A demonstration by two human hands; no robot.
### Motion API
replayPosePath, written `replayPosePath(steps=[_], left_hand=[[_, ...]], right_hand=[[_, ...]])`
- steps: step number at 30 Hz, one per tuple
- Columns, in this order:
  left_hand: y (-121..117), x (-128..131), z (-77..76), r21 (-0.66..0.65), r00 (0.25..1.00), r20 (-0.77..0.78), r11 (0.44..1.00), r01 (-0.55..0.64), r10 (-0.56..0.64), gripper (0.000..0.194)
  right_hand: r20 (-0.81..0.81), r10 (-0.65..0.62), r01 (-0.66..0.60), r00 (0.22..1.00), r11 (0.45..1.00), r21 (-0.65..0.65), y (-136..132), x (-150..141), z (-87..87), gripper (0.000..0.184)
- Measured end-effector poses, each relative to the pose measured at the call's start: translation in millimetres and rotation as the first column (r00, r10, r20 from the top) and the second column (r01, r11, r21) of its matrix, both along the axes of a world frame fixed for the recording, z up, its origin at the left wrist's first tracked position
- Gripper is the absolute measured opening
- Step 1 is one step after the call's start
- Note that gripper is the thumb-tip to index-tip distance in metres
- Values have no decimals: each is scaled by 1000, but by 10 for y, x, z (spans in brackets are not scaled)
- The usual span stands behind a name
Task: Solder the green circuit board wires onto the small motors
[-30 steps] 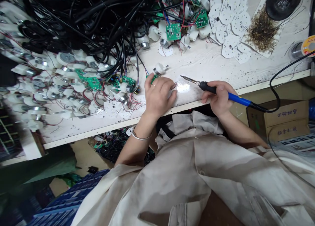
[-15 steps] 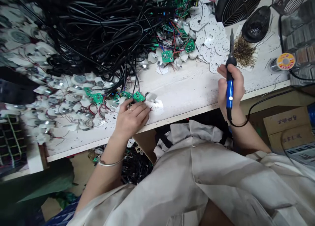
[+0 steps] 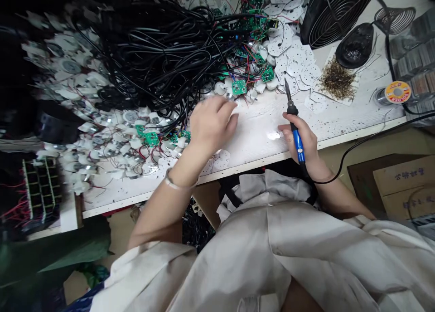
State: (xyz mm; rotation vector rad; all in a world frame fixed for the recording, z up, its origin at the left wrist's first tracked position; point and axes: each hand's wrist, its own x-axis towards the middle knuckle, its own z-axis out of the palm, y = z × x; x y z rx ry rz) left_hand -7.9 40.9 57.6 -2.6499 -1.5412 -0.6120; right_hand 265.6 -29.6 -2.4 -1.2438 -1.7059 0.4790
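Across the white-painted workbench [image 3: 253, 142], the person's right hand [image 3: 301, 139] was closed around the blue grip of a soldering iron [image 3: 296, 137], its fingers together on the handle. The iron's metal tip pointed up and away, just beside a heap of white perforated circuit boards [image 3: 295, 62], and its black cord [image 3: 353, 151] looped out past the bench edge to the right. The left hand [image 3: 212, 124], blurred and wearing a metal bangle [image 3: 176, 180] at the wrist, was curled with its fingers together. It reached toward a green circuit board [image 3: 239, 87] and a white motor housing [image 3: 220, 89] near the fingertips; the blur hid whether it held anything. A dense tangle of black cables [image 3: 159, 53] sprawled behind the hands, with more wired motor units [image 3: 102, 139] spread along the left of the bench. Farther right lay brass shavings [image 3: 336, 80], a caged fan [image 3: 335, 12], and a spool of solder [image 3: 397, 92].
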Motion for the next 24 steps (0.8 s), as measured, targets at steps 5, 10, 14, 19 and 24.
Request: replayPosePath(steps=[5, 10, 14, 19, 24], left_hand=[[867, 407, -333, -142, 985, -103, 979, -149, 136, 21], [645, 75, -270, -99, 998, 65, 995, -13, 19, 17], [-64, -298, 37, -80, 987, 153, 995, 55, -42, 25], [-516, -377, -68, -97, 999, -32, 995, -2, -1, 21], [-438, -257, -225, -59, 1000, -28, 998, -3, 2, 15]], right_hand=[[5, -149, 149, 989, 989, -11, -136, -79, -3, 41], [211, -89, 96, 973, 995, -24, -202, -156, 14, 44], [266, 32, -14, 963, 998, -67, -136, -247, 31, 41], [219, 96, -85, 971, 995, -60, -72, -224, 27, 42], [189, 332, -322, 924, 943, -80, -34, -103, 76, 46]])
